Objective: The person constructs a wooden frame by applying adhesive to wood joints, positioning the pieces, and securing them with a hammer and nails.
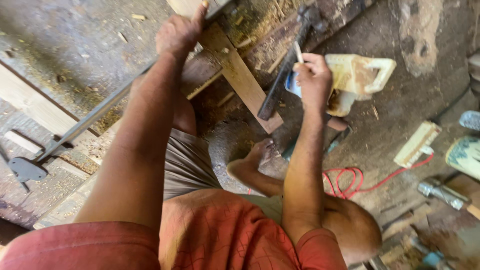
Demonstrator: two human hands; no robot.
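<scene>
My left hand (179, 34) is raised at the top, fingers curled and thumb up, gripping the edge of a pale wooden piece (186, 6). My right hand (313, 76) is closed around a thin pale stick (298, 51) that points upward. A small blue and white object (291, 86) shows under its fingers. Just left of that hand a long dark bar (280, 82) leans across a wooden plank (240, 75). Right behind the right hand stands a yellowish plastic jug (361, 74).
A metal rod (90, 120) with a flat dark end (25, 170) runs diagonally on the left. My bare foot (260, 152) rests on the dusty floor. A red cable (350, 180), a white block (417, 145) and a metal tool (440, 192) lie on the right. Sawdust and wood chips are scattered about.
</scene>
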